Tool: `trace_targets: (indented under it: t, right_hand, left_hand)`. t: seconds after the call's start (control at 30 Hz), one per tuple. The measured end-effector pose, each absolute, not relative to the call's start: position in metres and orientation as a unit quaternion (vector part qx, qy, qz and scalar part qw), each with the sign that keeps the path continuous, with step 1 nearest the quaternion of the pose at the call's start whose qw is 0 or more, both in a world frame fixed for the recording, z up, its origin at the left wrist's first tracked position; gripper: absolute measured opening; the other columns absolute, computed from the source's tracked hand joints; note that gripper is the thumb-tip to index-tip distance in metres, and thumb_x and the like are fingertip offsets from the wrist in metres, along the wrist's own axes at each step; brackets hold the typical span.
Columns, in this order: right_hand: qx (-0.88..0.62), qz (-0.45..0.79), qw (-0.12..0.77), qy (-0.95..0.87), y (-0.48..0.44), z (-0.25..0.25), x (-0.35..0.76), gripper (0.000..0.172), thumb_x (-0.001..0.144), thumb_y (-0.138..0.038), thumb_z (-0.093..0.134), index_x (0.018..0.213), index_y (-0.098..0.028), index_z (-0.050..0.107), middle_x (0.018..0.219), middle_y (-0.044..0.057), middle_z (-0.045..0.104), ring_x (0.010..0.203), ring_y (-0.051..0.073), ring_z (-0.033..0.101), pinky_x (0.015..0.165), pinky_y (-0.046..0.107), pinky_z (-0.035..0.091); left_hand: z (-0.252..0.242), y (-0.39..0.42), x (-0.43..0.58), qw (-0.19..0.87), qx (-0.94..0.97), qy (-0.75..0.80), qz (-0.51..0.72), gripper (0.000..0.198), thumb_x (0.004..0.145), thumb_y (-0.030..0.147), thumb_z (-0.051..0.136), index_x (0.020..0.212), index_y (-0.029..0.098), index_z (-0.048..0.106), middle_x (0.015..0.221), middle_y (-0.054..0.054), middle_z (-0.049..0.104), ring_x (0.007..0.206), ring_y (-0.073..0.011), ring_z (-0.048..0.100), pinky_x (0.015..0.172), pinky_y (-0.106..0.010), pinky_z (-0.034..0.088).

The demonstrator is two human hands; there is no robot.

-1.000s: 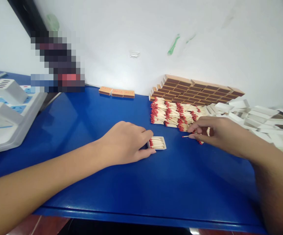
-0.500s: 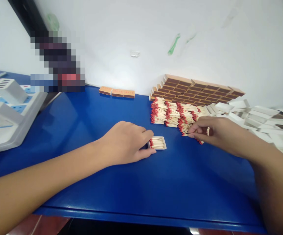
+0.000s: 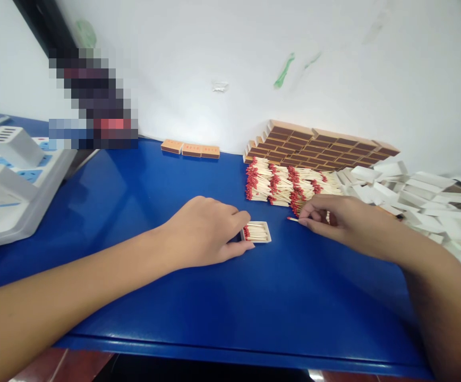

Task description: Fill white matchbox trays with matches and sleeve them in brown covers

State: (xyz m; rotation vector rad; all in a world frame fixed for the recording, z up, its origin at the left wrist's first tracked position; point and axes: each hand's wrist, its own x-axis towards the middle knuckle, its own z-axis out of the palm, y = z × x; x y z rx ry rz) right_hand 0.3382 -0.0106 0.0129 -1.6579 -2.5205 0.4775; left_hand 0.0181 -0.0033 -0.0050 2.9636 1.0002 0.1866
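left hand [image 3: 206, 231]: curled, tray [image 3: 269, 234] is held at 9 o'clock.
right hand [image 3: 336, 220]: match [image 3: 293, 219] is pinched by its bare end.
match: light, thin, easily snapped.

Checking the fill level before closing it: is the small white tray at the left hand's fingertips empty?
No, the white tray gripped at one end by the left hand has red-tipped matches lying in it.

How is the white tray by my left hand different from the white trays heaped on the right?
The tray by the left hand holds red-tipped matches; the heaped trays look empty. It lies flat and alone on the blue table; they are jumbled together at angles. Both are white and open-topped.
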Motion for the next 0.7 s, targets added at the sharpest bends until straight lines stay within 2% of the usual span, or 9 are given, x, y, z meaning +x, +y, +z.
trace_targets:
  t: [0.13, 0.3, 0.7]
  right_hand:
    - [-0.529, 0.141, 0.086, -0.832, -0.017, 0.012, 0.323, 0.025, 0.104, -0.047, 0.059, 0.095, -0.026, 0.068, 0.082, 0.004, 0.069, 0.067, 0.019, 0.059, 0.061, 0.033, 0.045]
    - [-0.463, 0.099, 0.136, -0.870, -0.035, 0.010, 0.284, 0.014, 0.105, -0.034, 0.057, 0.101, -0.025, 0.067, 0.087, 0.004, 0.067, 0.073, 0.019, 0.062, 0.064, 0.031, 0.046]
    - [-0.417, 0.044, 0.157, -0.894, -0.042, 0.002, 0.260, 0.012, 0.107, -0.024, 0.053, 0.103, -0.023, 0.064, 0.096, 0.007, 0.069, 0.078, 0.020, 0.067, 0.065, 0.034, 0.050]
  left_hand:
    - [-0.006, -0.003, 0.018, 0.005, 0.947, 0.317, 0.060, 0.037, 0.106, 0.054, 0.057, 0.110, 0.020, 0.072, 0.085, -0.001, 0.075, 0.077, -0.0212, 0.071, 0.060, -0.034, 0.029]
    - [-0.009, -0.004, 0.018, -0.001, 0.947, 0.313, 0.074, 0.036, 0.106, 0.053, 0.056, 0.113, 0.020, 0.070, 0.088, -0.001, 0.076, 0.078, -0.0218, 0.072, 0.060, -0.034, 0.033]
    - [-0.008, -0.006, 0.019, -0.012, 0.949, 0.300, 0.097, 0.032, 0.107, 0.049, 0.057, 0.100, 0.019, 0.065, 0.082, 0.000, 0.074, 0.075, -0.0193, 0.072, 0.060, -0.034, 0.035]
